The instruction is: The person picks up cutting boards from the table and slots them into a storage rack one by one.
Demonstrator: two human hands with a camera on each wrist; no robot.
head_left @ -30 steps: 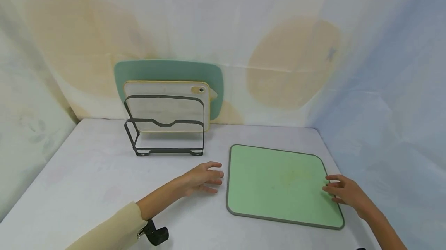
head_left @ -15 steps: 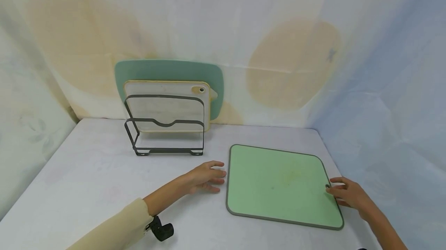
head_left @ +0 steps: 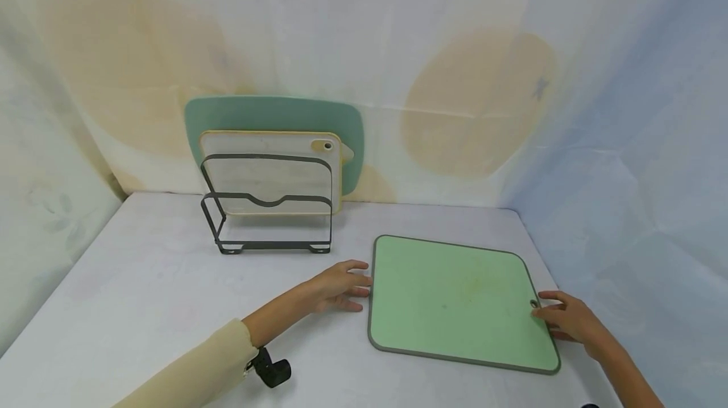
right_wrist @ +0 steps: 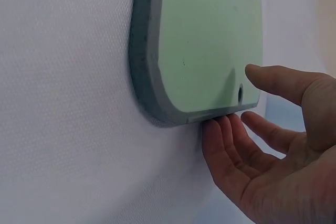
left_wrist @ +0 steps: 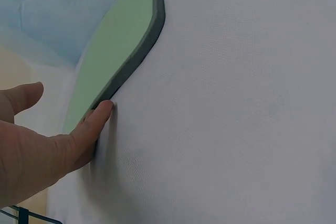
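A white table [head_left: 142, 282] with a fine woven texture fills the lower part of the head view, and a draped cloth backdrop [head_left: 466, 79] in pale blue with large tan patches closes it in at the back and on both sides. A light green cutting board [head_left: 455, 300] with a grey rim lies flat on the right half of the table, its right edge near the table's right side and the hanging cloth. The left hand [head_left: 337, 287] rests on the table at the board's left edge, fingers straight and loosely spread; in the left wrist view one fingertip [left_wrist: 103, 109] touches the grey rim while the thumb stands apart above it, and nothing is pinched. The right hand [head_left: 569, 318] sits at the board's right edge beside a small hole [head_left: 534, 302] near the corner; the right wrist view shows its fingers [right_wrist: 223, 145] straight, with their tips at or just under the rim, and the thumb held open over the top face, not closed on the board. The table to the left and in front of the board is bare white cloth. Behind and to the left, well apart from the board, a dark wire rack [head_left: 267, 206] stands near the back edge, with a white board [head_left: 273, 168] with a tan rim upright in it and a larger teal board [head_left: 273, 114] standing behind that against the backdrop. A small black clip [head_left: 272, 370] shows at the cream sleeve [head_left: 193, 376] of the left arm.
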